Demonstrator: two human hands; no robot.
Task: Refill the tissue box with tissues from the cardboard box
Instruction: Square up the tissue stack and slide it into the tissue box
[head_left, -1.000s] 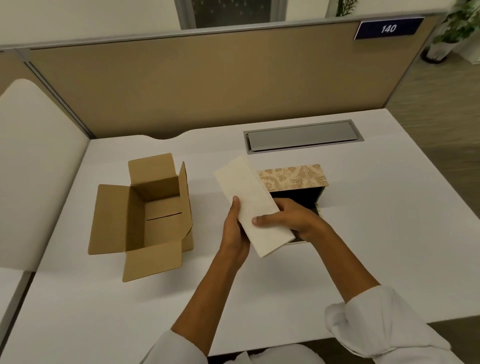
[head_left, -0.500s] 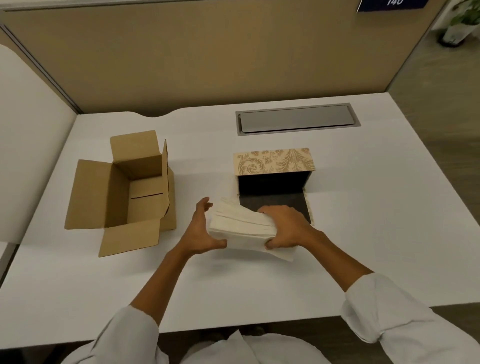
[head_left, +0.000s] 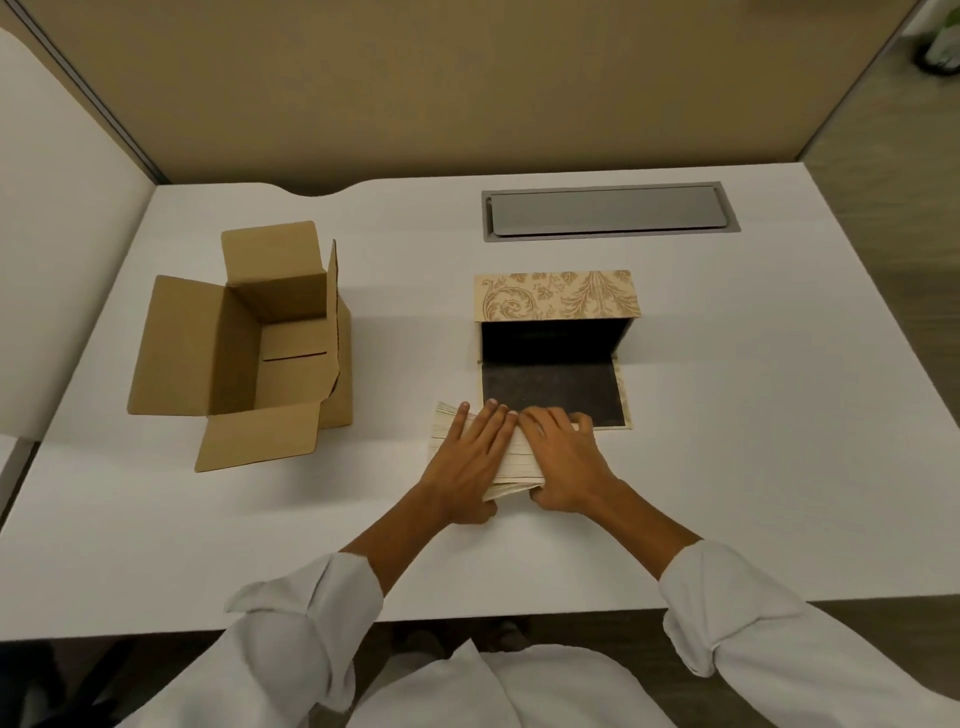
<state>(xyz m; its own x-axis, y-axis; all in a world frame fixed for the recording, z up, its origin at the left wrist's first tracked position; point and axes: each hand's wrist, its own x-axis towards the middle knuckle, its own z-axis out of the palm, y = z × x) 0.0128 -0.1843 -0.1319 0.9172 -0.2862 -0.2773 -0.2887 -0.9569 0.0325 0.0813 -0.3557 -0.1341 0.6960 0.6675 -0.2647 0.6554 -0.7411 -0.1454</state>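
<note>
A stack of cream tissues (head_left: 514, 460) lies on the white desk, just in front of the tissue box (head_left: 556, 301). The tissue box has a beige floral top, a dark inside and a dark flap (head_left: 550, 389) folded down flat toward me. My left hand (head_left: 467, 462) lies flat over the stack's left part, thumb at its near edge. My right hand (head_left: 563, 460) presses on the stack's right part, fingers over its far edge, touching the flap's near edge. The open cardboard box (head_left: 244, 358) stands to the left with its flaps spread; its inside looks bare.
A grey cable hatch (head_left: 605, 210) is set into the desk (head_left: 727, 441) behind the tissue box. A tan partition wall (head_left: 467, 83) closes the back, a white side panel (head_left: 57, 208) the left. The desk's front edge runs near my sleeves.
The tissue stack went from held upright in the air down onto the desk. Both hands now press on top of it. The view has tilted further down.
</note>
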